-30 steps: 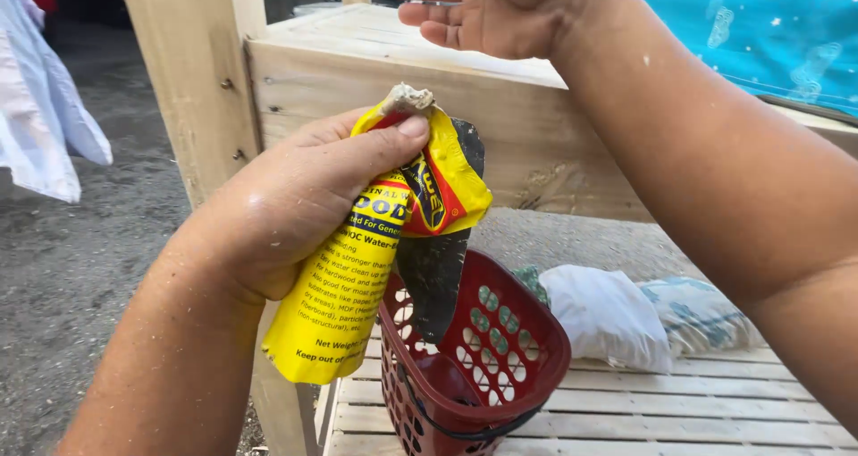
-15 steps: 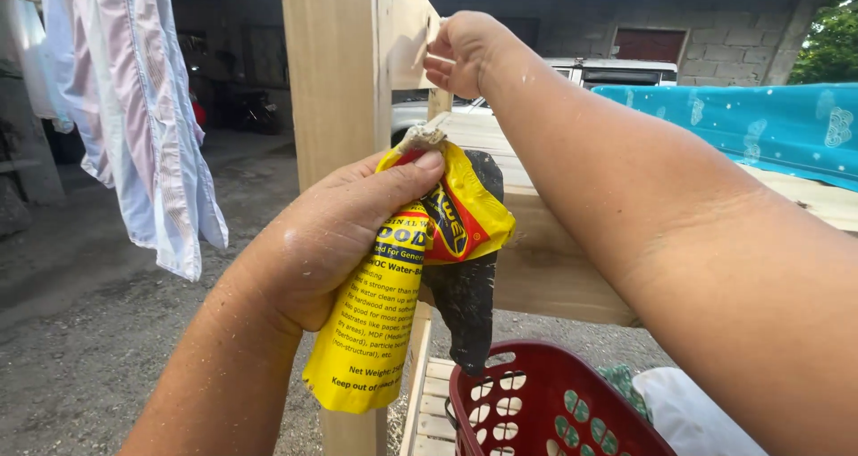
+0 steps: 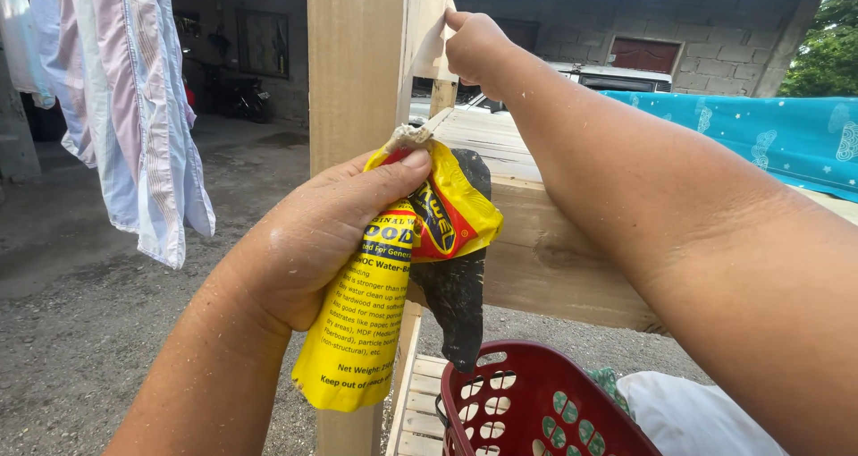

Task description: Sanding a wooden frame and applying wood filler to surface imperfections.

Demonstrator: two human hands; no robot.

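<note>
Two hands at work on a bare wooden frame. Left hand (image 3: 313, 241) is closed around a yellow glue pouch (image 3: 375, 313), fingers wrapped over its folded top, thumb pressing the red-and-yellow flap against the body; the pouch hangs upright in front of the wooden post (image 3: 353, 63), its lower end free. A dark, stained scrap (image 3: 456, 304), apparently a rag or spreader, hangs behind the pouch, and the view does not settle whether the same hand pinches it. Right hand (image 3: 478, 45) is raised to the upper edge of the post, fingers curled shut against the wood; nothing can be seen held in it. Handling, as judged: the pouch is soft-walled and light to moderate in weight; it yields to squeezing, so a firm grip near the crusted nozzle (image 3: 413, 136) may force glue out. The smooth film looks slippery where wet, and the folded upper part offers the surest hold. Below stand a red plastic basket (image 3: 527, 402) and a slatted shelf (image 3: 420, 411); striped shirts (image 3: 134, 107) hang at left.
</note>
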